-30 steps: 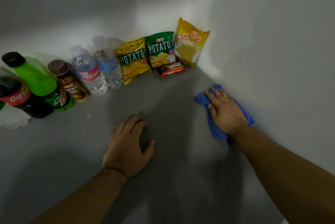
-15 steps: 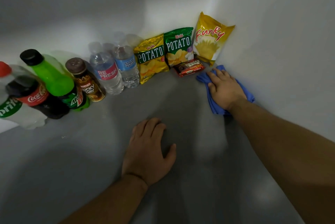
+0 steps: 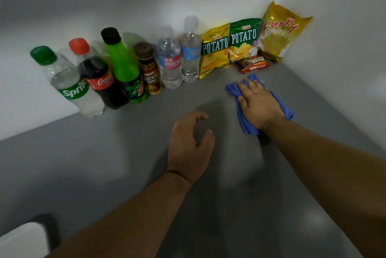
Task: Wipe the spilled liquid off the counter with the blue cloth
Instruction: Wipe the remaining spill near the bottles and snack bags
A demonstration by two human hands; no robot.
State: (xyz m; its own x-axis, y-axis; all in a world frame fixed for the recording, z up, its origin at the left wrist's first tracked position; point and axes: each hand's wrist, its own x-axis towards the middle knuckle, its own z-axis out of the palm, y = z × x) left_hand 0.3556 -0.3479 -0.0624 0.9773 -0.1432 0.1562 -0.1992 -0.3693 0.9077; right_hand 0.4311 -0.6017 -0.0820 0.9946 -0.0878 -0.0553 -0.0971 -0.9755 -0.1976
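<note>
My right hand (image 3: 258,104) lies flat on the crumpled blue cloth (image 3: 243,118), pressing it onto the grey counter (image 3: 125,153) near the back right corner, just in front of the snack packs. My left hand (image 3: 191,144) hovers or rests at the middle of the counter, fingers curled with a gap at the thumb, holding nothing. No puddle is visible around the cloth; a faint pale streak shows on the counter behind the cloth.
Along the back wall stand several bottles: Sprite (image 3: 69,82), Coca-Cola (image 3: 98,78), Mountain Dew (image 3: 125,69), Lucky Day (image 3: 149,69), two water bottles (image 3: 177,59). Snack bags (image 3: 242,40) and a red bar (image 3: 251,64) fill the corner. A wall (image 3: 344,59) runs along the right.
My right hand slid the cloth toward the corner, then back a little toward me and leftward. My left hand lifted its fingers from flat to curled. The view shifted left, showing more bottles.
</note>
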